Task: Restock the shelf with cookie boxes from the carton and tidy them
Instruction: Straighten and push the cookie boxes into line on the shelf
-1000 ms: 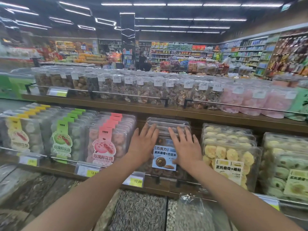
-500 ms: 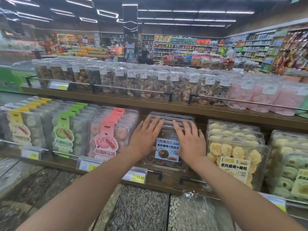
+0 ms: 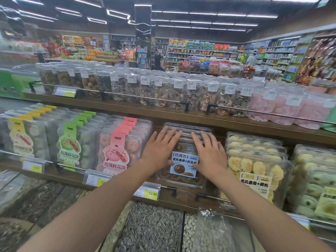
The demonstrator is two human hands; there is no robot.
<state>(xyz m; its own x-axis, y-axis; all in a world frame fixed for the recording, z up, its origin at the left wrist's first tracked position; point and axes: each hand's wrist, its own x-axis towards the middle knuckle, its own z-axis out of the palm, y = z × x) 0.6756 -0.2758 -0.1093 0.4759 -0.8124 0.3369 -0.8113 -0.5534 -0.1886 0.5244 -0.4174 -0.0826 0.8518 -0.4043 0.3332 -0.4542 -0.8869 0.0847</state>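
Note:
A clear plastic box of chocolate cookies with a blue label [image 3: 184, 164] leans at the front of a row of like boxes on the wooden lower shelf [image 3: 174, 195]. My left hand [image 3: 160, 150] lies flat on its left half, fingers spread. My right hand [image 3: 209, 153] lies flat on its right half, fingers spread. Both palms press against the box's front face; neither wraps around it. No carton is in view.
Boxes of yellow cookies [image 3: 254, 171] stand right of it, pink-labelled pastry boxes [image 3: 116, 153] left. Clear jars [image 3: 163, 90] fill the upper shelf behind a rail. Open bins of sunflower seeds [image 3: 151, 228] lie below my arms. People stand in far aisles.
The view has shifted slightly and both hands have slid a little up the front of the chocolate cookie box, which now sits further back against its row.

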